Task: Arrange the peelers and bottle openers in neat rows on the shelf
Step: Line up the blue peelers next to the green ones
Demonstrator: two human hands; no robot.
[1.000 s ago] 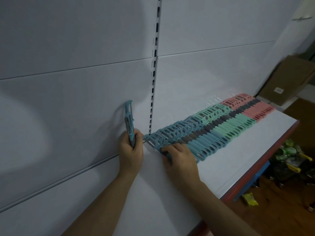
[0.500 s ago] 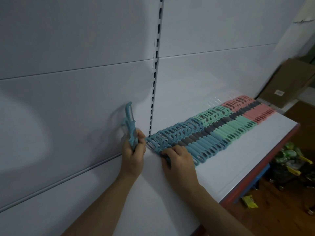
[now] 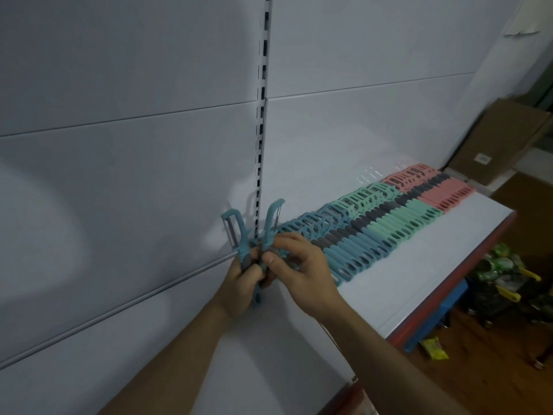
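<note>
We note the left hand (image 3: 242, 280) and right hand (image 3: 302, 274) bare, forearms (image 3: 389, 354) uncovered as far as we see, thumbnail (image 3: 270, 260) trimmed short.

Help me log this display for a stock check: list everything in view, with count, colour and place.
Held peelers: two, blue, upright at the row's left end.
Blue row: many, uncounted, blue with grey grips, shelf left.
Green row: many, mint, middle.
Pink row: many, pink, far right end.
Shelf: one, white with red edge.
Slotted upright: one, white, back wall.
Cardboard box: one, brown, beyond the shelf.
Yellow packet: one, on the floor.
Left hand: grips the held peelers.
Right hand: pinches one of them.
</note>
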